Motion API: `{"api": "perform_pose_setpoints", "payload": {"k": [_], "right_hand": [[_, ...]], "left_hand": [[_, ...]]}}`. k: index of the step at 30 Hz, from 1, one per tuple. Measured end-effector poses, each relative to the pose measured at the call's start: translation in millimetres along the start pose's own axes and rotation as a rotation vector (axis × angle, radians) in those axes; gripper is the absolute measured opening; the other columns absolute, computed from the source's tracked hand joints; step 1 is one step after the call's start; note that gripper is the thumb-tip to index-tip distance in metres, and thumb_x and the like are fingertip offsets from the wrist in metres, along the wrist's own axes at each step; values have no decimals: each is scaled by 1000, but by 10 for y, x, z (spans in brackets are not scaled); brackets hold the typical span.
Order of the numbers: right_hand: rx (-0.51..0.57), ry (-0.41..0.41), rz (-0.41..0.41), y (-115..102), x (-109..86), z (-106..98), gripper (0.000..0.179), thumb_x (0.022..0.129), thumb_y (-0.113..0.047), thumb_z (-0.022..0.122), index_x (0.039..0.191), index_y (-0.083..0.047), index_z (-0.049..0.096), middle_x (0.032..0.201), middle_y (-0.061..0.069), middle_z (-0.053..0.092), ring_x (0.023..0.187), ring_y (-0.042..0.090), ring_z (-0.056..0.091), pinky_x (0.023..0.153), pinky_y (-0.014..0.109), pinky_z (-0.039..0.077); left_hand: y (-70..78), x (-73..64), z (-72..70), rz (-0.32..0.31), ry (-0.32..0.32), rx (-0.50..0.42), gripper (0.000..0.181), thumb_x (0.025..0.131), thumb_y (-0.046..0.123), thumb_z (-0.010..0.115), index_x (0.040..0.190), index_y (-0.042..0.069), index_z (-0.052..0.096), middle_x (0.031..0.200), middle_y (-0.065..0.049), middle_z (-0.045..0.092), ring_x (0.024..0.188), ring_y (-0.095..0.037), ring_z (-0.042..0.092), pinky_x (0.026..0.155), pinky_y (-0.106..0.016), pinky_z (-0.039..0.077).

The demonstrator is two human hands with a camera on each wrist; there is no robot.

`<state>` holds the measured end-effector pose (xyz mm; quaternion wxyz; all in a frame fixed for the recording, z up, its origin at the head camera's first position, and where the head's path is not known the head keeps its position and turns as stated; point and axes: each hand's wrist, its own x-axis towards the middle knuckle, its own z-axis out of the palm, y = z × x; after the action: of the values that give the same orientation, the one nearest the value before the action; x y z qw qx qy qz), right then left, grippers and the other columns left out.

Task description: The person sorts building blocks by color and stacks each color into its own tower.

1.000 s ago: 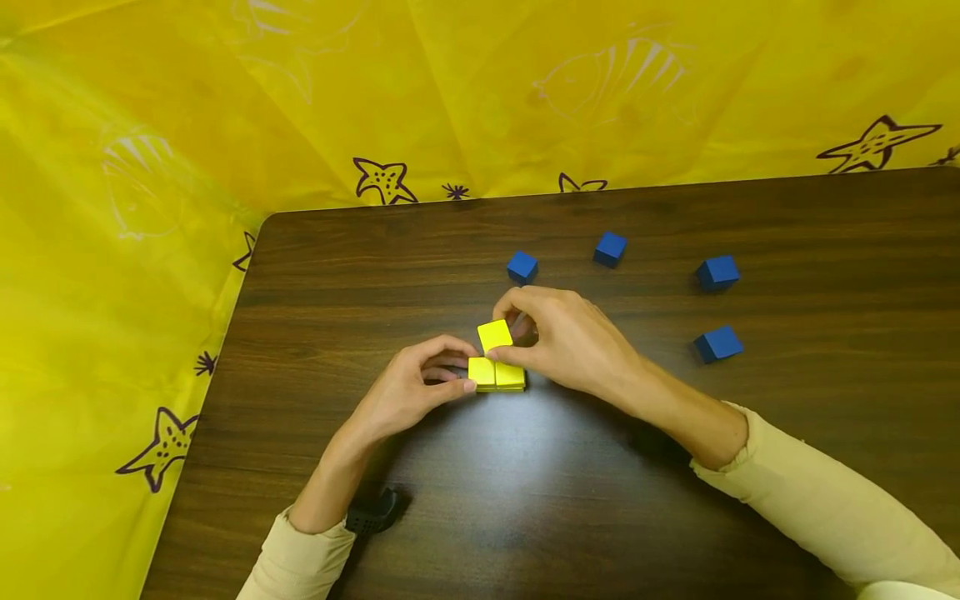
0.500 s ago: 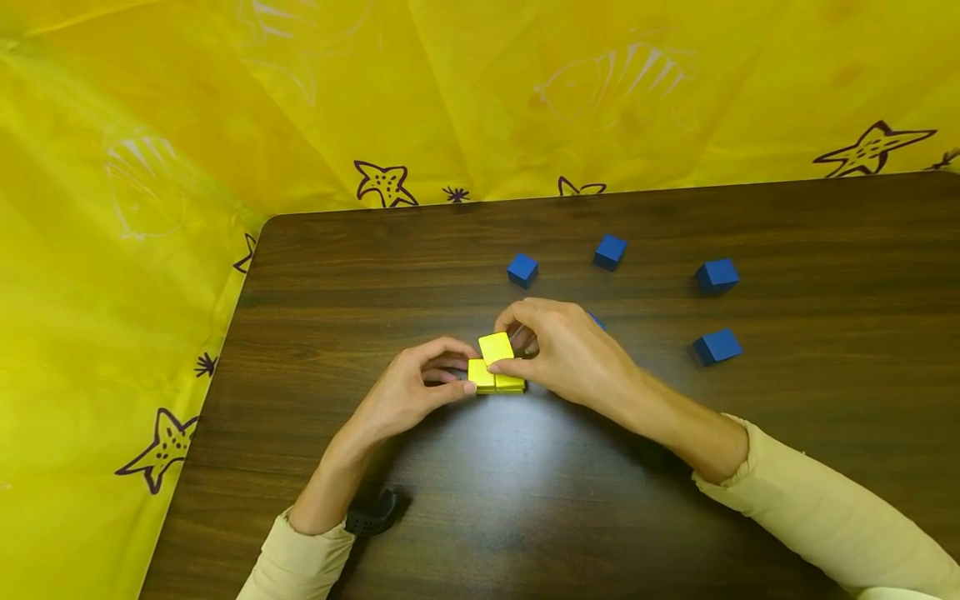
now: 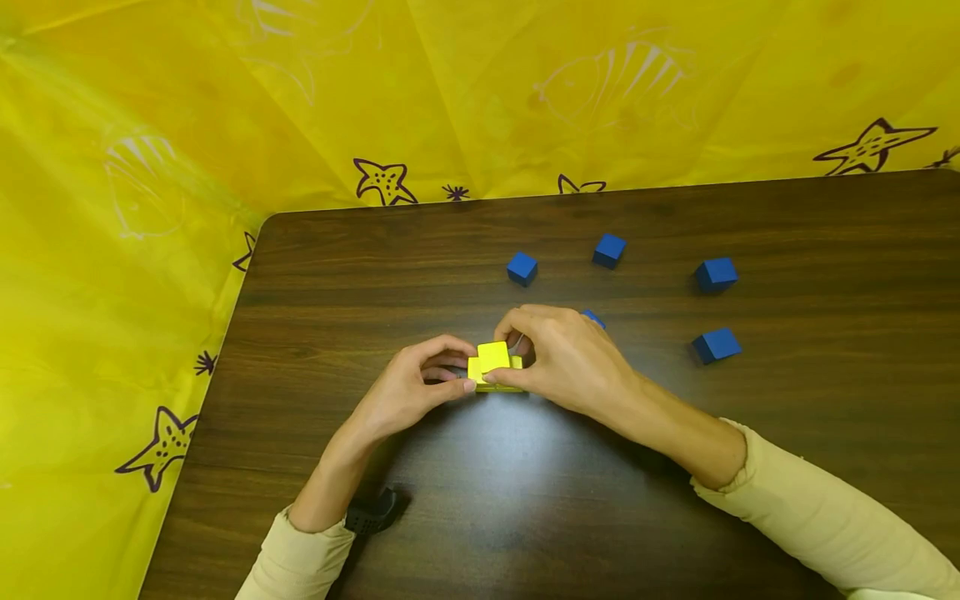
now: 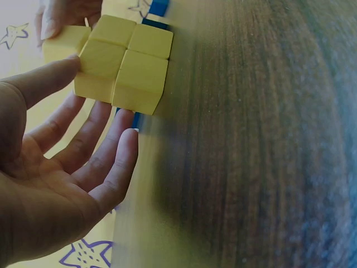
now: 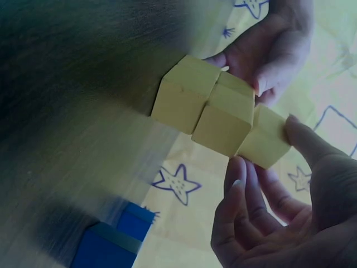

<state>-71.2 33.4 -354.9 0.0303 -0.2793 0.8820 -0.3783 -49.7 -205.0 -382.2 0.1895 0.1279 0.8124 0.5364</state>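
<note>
Yellow cubes (image 4: 100,58) form a small wall on the table, two wide and two high. My right hand (image 3: 577,354) pinches another yellow cube (image 3: 493,356) by thumb and fingertips, above the wall's upper row. In the right wrist view that held cube (image 5: 265,138) overlaps the upper row at the middle; whether it bears its weight there I cannot tell. At the left end of the wall my left hand (image 3: 416,385) holds the upper cube, thumb on the front side and fingers behind. The left wrist view shows its thumb (image 4: 53,78) touching that cube's edge.
Several blue cubes lie apart beyond and to the right of the wall: one blue cube (image 3: 522,269) behind it, another blue cube (image 3: 717,346) far right. A further blue cube (image 3: 594,318) is partly hidden by my right hand. Yellow patterned cloth (image 3: 465,100) borders the dark wooden table (image 3: 480,517).
My right hand has moved the held yellow cube toward me, from behind the upper row to over it. Another blue cube has come into sight behind that hand. My left hand stays put.
</note>
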Motion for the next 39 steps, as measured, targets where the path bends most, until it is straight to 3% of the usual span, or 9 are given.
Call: {"api": "perform_pose_setpoints", "payload": {"k": [13,22,33,39], "right_hand": [[-94,41,-35,-3,-23,49,40,72,-44,89,96,-18,69,87,-8,66,77,9,63,61,25,51],[-75,26,-68,4,-61,57,44,71,-45,89,99,-17,70,91,-7,67,80,10,64,62,23,51],[-65,-41,-72,51,-110,56,34,77,-19,87,107,-15,70,94,-7,65,79,13,61,66,24,49],[-49,-45,-72,62,-113,69,33,78,-16,86,107,-13,70,94,-6,65,81,14,63,67,24,51]], "left_hand": [[5,16,-5,-1,-4,-1,31,88,3,74,117,6,65,114,-10,67,107,-23,64,90,-34,56],[-8,-6,-6,-9,-2,5,31,88,3,74,117,5,65,115,-11,68,108,-23,65,90,-35,56],[-7,-9,-6,-9,-3,4,31,88,3,74,117,5,65,115,-11,68,107,-24,65,90,-35,56],[0,-8,-3,-3,-2,10,30,88,2,74,117,5,65,115,-11,68,108,-23,65,90,-36,56]]}}
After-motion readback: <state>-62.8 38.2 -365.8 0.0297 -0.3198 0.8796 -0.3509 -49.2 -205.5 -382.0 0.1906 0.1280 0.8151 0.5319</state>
